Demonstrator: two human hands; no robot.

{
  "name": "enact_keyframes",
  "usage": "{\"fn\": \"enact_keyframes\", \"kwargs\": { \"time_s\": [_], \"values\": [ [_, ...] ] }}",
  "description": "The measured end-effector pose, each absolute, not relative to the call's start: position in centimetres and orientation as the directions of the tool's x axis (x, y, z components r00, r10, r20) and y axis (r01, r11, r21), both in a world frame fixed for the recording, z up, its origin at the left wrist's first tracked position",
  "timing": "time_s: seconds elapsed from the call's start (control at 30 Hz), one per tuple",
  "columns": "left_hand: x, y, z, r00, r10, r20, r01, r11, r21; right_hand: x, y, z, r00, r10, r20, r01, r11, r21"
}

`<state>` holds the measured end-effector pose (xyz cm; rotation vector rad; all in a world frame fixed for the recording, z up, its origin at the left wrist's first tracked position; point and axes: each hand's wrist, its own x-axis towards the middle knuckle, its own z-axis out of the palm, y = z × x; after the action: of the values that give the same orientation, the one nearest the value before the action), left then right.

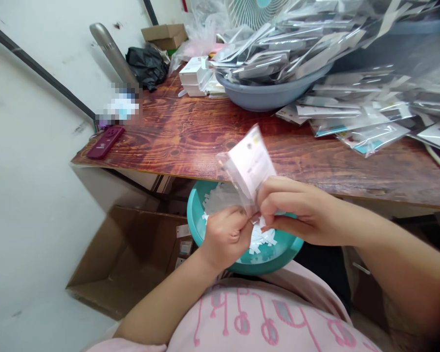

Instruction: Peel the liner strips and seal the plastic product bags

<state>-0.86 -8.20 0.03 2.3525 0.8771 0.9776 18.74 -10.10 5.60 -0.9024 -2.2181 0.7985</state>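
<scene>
Between my two hands is a clear plastic packet with a white printed card inside, tilted up above a teal basin. My left hand is closed on the packet's lower edge. From the right, my right hand pinches the same edge, its fingertips close to those of the left. Just below the hands, the teal basin holds many small white paper strips. Part of the packet's lower end is hidden behind my fingers.
On the wooden table stands a grey-blue basin heaped with plastic packets. More packets lie to its right. A maroon power strip sits at the left corner. An open cardboard box stands below left.
</scene>
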Motion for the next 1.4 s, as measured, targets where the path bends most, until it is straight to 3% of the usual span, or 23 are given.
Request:
{"fn": "enact_keyframes", "kwargs": {
  "time_s": [0.07,0.13,0.2,0.23,0.3,0.37,0.4,0.47,0.6,0.7,0.83,1.0,1.2,1.4],
  "values": [
    [-1.5,-8.2,0.9,0.49,0.752,0.441,0.379,-0.64,0.669,19.4,-11.4,6.1,-0.356,0.84,0.409,0.267,0.511,-0.817],
    [-2.2,-8.0,1.9,0.376,0.814,0.442,0.379,-0.571,0.728,20.2,-12.5,6.2,0.028,0.861,0.507,0.087,0.503,-0.86],
    [-3.1,-7.6,2.9,0.222,0.848,0.481,0.377,-0.53,0.759,20.8,-13.0,5.5,0.331,0.81,0.485,-0.093,0.539,-0.837],
    [-3.5,-7.4,3.3,0.144,0.849,0.508,0.371,-0.523,0.768,20.9,-13.0,4.8,0.37,0.819,0.439,-0.163,0.523,-0.837],
    [-4.2,-6.7,4.1,0.016,0.831,0.556,0.344,-0.527,0.777,20.6,-12.6,2.6,0.232,0.924,0.304,-0.202,0.351,-0.914],
    [-4.5,-6.2,4.6,-0.067,0.812,0.579,0.331,-0.53,0.781,19.7,-11.8,0.1,-0.129,0.989,0.071,0.016,0.074,-0.997],
    [-4.6,-6.0,4.8,-0.091,0.808,0.583,0.328,-0.528,0.783,19.3,-11.4,-1.0,-0.277,0.96,-0.03,0.179,0.02,-0.984],
    [-4.5,-5.9,5.2,-0.105,0.812,0.575,0.309,-0.523,0.795,18.6,-10.4,-2.6,-0.377,0.922,-0.088,0.418,0.085,-0.904],
    [-3.9,-6.4,5.4,-0.073,0.86,0.504,0.215,-0.48,0.85,18.8,-9.4,-2.8,-0.296,0.95,0.1,0.614,0.269,-0.742],
    [-3.5,-6.6,5.4,-0.036,0.903,0.428,0.15,-0.419,0.896,19.9,-9.4,-1.4,-0.251,0.948,0.196,0.539,0.306,-0.785],
    [-2.9,-6.5,5.0,0.06,0.937,0.344,0.057,-0.347,0.936,21.1,-9.5,1.3,-0.116,0.95,0.291,0.185,0.309,-0.933],
    [-1.9,-6.8,4.7,0.153,0.954,0.258,-0.002,-0.261,0.965,21.4,-8.7,4.8,-0.151,0.883,0.444,-0.059,0.441,-0.896],
    [-0.9,-7.0,4.5,0.198,0.966,0.166,-0.099,-0.149,0.984,21.0,-7.6,5.8,-0.238,0.841,0.486,-0.069,0.485,-0.872],
    [-0.6,-6.5,3.8,0.237,0.964,0.117,-0.128,-0.089,0.988,20.0,-7.7,4.6,0.0,0.927,0.375,-0.115,0.372,-0.921]
  ]
}}
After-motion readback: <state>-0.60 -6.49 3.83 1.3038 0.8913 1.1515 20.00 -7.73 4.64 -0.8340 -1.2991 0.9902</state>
